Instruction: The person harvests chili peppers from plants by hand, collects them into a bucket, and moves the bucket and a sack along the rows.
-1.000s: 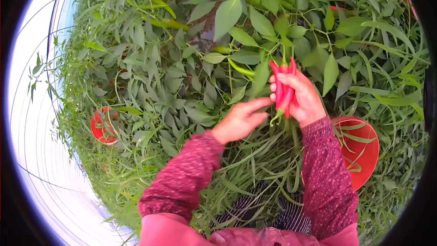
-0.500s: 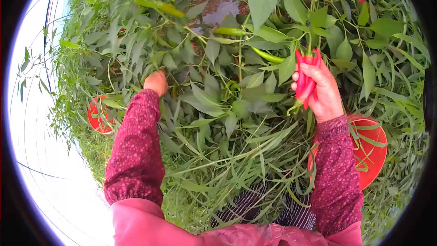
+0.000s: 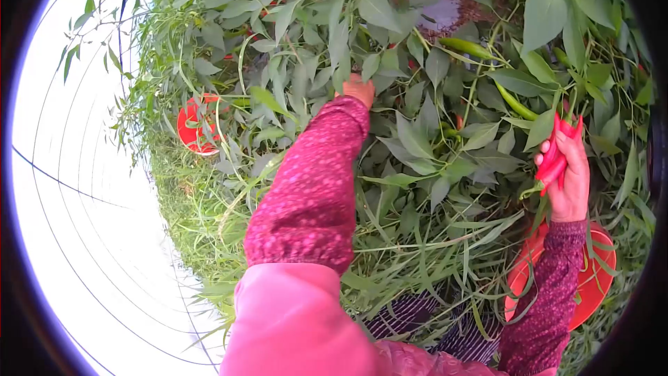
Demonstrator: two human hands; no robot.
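Several red chili peppers (image 3: 553,160) are bunched in my right hand (image 3: 573,177), whose fingers are wrapped round them at the right of the view. One pepper's green stem pokes out below. Leaves of the pepper plant touch the top of the bunch. My left hand (image 3: 358,89) reaches into the foliage at upper centre; only its back shows, and leaves hide its fingers. A green pepper (image 3: 516,102) hangs just left of the red bunch.
A red bucket (image 3: 597,271) stands under my right forearm, partly behind it. Another red container (image 3: 197,124) sits among leaves at the left. Green peppers (image 3: 465,47) hang at upper right. Long grass (image 3: 445,244) lies before my striped trouser legs (image 3: 470,334).
My left hand has left the red peppers and moved away into the foliage. My right hand still holds the bunch. The view has shifted, so the plants and buckets appear further right than half a second ago.
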